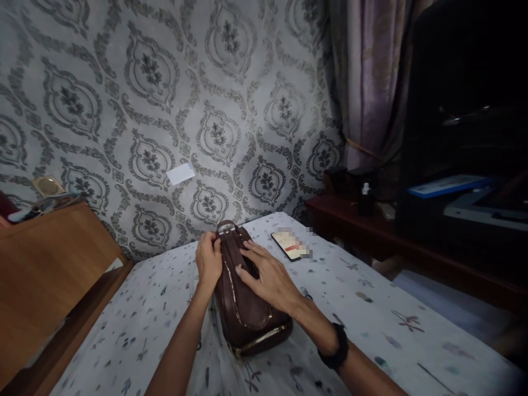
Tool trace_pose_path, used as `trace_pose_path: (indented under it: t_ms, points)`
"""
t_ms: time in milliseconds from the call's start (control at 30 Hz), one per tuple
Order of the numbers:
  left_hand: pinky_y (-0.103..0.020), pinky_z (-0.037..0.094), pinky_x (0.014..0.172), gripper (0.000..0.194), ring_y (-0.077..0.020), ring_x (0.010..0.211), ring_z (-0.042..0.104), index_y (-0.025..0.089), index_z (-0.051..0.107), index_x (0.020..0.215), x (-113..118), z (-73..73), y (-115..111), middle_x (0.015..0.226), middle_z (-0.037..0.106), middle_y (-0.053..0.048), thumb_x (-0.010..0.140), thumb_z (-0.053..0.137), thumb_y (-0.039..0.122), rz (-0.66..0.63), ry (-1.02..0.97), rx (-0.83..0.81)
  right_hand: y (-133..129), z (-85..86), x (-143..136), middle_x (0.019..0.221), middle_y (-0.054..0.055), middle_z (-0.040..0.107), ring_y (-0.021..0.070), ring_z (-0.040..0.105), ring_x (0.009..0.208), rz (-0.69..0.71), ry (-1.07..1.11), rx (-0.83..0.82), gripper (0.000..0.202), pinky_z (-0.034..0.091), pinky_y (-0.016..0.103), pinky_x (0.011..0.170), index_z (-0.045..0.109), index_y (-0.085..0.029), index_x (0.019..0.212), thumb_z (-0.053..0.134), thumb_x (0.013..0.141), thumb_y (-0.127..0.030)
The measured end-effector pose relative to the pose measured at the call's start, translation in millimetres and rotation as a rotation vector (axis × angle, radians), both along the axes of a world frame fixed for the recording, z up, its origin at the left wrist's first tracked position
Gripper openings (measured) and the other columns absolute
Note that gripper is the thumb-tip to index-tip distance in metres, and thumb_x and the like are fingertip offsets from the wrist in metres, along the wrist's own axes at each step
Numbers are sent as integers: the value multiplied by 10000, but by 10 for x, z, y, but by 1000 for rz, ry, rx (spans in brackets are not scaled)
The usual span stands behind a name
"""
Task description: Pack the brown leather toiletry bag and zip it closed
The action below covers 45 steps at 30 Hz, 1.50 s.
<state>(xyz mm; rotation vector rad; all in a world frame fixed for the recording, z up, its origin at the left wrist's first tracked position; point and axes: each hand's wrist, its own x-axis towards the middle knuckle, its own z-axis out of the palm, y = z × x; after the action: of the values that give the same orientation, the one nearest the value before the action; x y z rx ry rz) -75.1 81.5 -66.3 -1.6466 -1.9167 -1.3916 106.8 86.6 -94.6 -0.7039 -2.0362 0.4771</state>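
A dark brown bag (251,308) with gold zippers lies on a patterned white sheet (148,308), its small loop handle at the far end. My left hand (208,258) is at the bag's far left side, its fingers curled against the edge near the handle; what they pinch, if anything, is too small to tell. My right hand (268,275) rests on top of the bag with its fingers spread, the thumb across the middle. A black band is around my right wrist.
A phone (286,245) with a lit screen lies right of the bag. A wooden cabinet (61,269) stands at left, with small items on top. A dark red shelf (342,217) at right holds a small bottle (365,201). Patterned wall behind.
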Motion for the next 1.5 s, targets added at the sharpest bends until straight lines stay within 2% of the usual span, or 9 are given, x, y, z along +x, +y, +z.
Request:
trace_pose_path:
  t_ms: [100, 167, 267, 400, 667, 1033, 1233, 1400, 1500]
  points:
    - [-328, 423, 779, 125, -220, 822, 549, 227, 501, 792, -6, -16, -2, 813, 576, -27, 909, 467, 199, 19, 22, 6, 154, 42, -26, 1281, 141, 675, 258, 592, 1257, -10, 33, 7, 365, 450, 430, 1097, 657, -172, 1268, 451, 997, -303]
    - [-326, 420, 768, 123, -218, 814, 550, 227, 501, 795, -19, -27, -1, 814, 581, -27, 910, 467, 198, 22, 33, 6, 313, 103, -67, 1183, 128, 675, 230, 621, 1145, -55, 5, -15, 377, 475, 384, 1032, 616, -176, 1311, 415, 996, -230]
    - [-325, 424, 770, 121, -216, 822, 562, 226, 512, 805, -37, -39, 1, 827, 601, -28, 916, 471, 199, 18, 43, 7, 563, 206, -161, 1133, 141, 659, 234, 626, 1047, -100, -49, -51, 361, 479, 358, 962, 637, -144, 1268, 478, 946, -177]
    - [-329, 435, 784, 120, -220, 845, 582, 223, 523, 816, -40, -42, -6, 845, 623, -35, 920, 473, 191, 5, 52, 14, 749, 295, -278, 1063, 113, 695, 235, 641, 981, -93, -109, -73, 252, 469, 327, 883, 715, -177, 1120, 579, 910, -208]
    - [-338, 439, 791, 123, -231, 866, 597, 222, 553, 833, -34, -48, -31, 857, 651, -46, 917, 472, 186, -3, 59, 22, 729, 295, -298, 960, 85, 761, 223, 669, 904, -77, -107, -78, 216, 434, 288, 783, 734, -197, 969, 523, 960, -246]
    - [-343, 431, 808, 132, -238, 880, 592, 223, 556, 836, -24, -34, -69, 863, 641, -56, 931, 473, 184, 37, 113, -29, 793, 180, -359, 1054, 98, 766, 228, 681, 960, -51, 38, -48, 255, 472, 311, 846, 721, -191, 1050, 490, 975, -270]
    - [-326, 425, 800, 144, -230, 867, 616, 224, 584, 831, -28, 71, -88, 869, 666, -51, 897, 511, 119, 27, 146, -118, 793, 168, -358, 995, 90, 762, 221, 676, 908, -36, 69, -30, 255, 470, 308, 815, 720, -185, 1007, 486, 972, -280]
    - [-290, 376, 674, 176, -216, 705, 588, 234, 567, 715, -57, 207, -38, 669, 608, -4, 825, 600, 100, 52, 99, -208, 788, 174, -353, 960, 94, 752, 225, 666, 882, -37, 61, -25, 240, 460, 309, 801, 717, -176, 982, 495, 961, -266]
    - [-280, 345, 648, 186, -203, 679, 563, 235, 543, 701, -17, 217, -59, 649, 582, 12, 822, 602, 108, 64, 66, -213, 786, 171, -356, 981, 105, 744, 234, 659, 900, -38, 69, -21, 241, 459, 325, 816, 714, -170, 992, 490, 959, -254]
